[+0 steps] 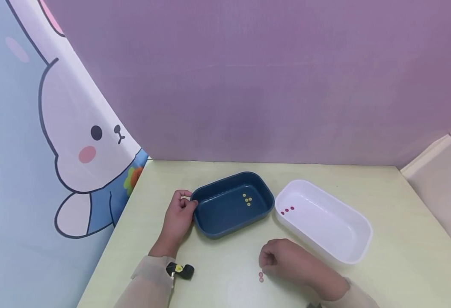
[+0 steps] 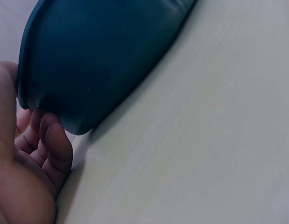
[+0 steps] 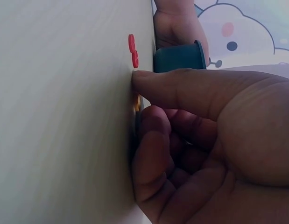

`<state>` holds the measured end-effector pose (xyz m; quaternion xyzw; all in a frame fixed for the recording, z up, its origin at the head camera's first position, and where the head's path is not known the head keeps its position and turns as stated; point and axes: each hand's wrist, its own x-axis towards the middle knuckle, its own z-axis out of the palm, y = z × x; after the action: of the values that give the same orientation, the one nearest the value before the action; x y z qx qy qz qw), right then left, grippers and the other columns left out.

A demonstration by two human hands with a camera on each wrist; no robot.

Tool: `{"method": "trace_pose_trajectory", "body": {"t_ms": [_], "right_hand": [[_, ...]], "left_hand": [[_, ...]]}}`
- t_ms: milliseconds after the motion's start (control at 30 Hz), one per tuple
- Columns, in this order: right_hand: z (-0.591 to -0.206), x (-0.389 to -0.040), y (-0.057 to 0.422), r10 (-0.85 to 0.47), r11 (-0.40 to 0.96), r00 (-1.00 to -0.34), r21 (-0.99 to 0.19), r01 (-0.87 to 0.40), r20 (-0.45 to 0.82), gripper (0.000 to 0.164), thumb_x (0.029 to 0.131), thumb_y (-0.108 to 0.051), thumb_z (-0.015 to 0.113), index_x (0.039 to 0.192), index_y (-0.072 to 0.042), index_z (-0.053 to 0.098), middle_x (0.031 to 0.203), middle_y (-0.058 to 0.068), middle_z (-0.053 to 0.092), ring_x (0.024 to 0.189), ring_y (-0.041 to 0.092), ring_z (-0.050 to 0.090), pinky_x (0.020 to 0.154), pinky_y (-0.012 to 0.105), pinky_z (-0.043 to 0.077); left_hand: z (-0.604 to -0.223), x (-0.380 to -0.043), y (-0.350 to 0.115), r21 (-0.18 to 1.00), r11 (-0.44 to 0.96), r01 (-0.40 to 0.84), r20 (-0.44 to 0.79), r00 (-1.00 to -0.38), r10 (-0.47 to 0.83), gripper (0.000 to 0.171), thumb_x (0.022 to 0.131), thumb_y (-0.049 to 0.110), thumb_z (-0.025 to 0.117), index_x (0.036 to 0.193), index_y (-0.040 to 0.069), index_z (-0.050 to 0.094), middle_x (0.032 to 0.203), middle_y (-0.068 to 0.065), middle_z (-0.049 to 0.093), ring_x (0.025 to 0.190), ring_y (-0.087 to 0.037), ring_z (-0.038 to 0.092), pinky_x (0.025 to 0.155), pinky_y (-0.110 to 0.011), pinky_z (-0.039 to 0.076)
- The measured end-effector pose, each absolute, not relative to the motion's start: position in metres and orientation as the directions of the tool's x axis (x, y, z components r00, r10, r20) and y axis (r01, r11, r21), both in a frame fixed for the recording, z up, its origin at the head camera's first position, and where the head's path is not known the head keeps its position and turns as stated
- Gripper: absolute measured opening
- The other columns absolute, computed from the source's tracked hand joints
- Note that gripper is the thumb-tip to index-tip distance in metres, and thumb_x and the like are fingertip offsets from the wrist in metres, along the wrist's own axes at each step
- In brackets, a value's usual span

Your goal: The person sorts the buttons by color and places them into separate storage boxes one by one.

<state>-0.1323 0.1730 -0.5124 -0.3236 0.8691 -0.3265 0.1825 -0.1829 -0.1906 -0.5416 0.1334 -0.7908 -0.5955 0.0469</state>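
Note:
My left hand [image 1: 179, 217] grips the left end of a dark blue tray [image 1: 221, 218], thumb over the rim, other fingers curled against the outer wall. Several small yellow buttons [image 1: 247, 199] lie inside that tray. Low over the table, my right hand [image 1: 287, 262] has its fingers curled, with a small yellow button [image 3: 137, 102] between thumb and fingertips in the right wrist view. In the head view the hand hides this button. Two red buttons [image 3: 133, 50] lie on the table just beyond the thumb [image 3: 158, 86].
A white tray [image 1: 333, 222] with three red buttons [image 1: 287, 210] inside stands right of the blue one, their ends close together. A black strap [image 1: 180, 270] with a yellow mark sits at my left wrist. Behind the table [image 1: 218, 273] rises a purple panel [image 1: 248, 85].

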Motion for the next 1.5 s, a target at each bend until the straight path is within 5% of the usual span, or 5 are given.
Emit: {"method": "trace_pose_trajectory", "body": {"t_ms": [1067,1333,1500], "right_hand": [[-0.517,-0.145,0.181,-0.663,0.525,-0.745,-0.756,-0.391,-0.076,0.026,0.090,-0.001,0.079,0.092,-0.027,0.080,0.080,-0.018,0.066,0.076,-0.003,0.059,0.072,0.021,0.053],[-0.510,-0.152,0.187,-0.593,0.546,-0.799,-0.780,-0.307,-0.101,0.021,0.099,-0.013,0.078,0.096,-0.033,0.083,0.086,-0.018,0.073,0.079,0.000,0.065,0.074,0.022,0.054],[-0.501,-0.155,0.189,-0.552,0.519,-0.827,-0.821,-0.238,-0.109,0.008,0.100,-0.020,0.080,0.102,-0.026,0.084,0.089,-0.011,0.074,0.084,0.004,0.065,0.075,0.023,0.055]], "left_hand": [[-0.539,-0.183,-0.191,0.955,0.248,-0.165,-0.096,-0.959,-0.266,0.027,0.110,0.030,0.064,0.135,0.025,0.055,0.087,-0.004,0.056,0.077,-0.028,0.058,0.070,-0.032,0.051],[-0.534,-0.181,-0.189,0.959,0.241,-0.153,-0.087,-0.961,-0.262,0.026,0.111,0.026,0.063,0.135,0.021,0.055,0.085,-0.002,0.055,0.076,-0.025,0.057,0.070,-0.030,0.050],[-0.534,-0.181,-0.187,0.958,0.239,-0.159,-0.093,-0.959,-0.267,0.025,0.111,0.025,0.064,0.135,0.021,0.055,0.085,-0.002,0.054,0.076,-0.025,0.057,0.070,-0.030,0.049]]}}
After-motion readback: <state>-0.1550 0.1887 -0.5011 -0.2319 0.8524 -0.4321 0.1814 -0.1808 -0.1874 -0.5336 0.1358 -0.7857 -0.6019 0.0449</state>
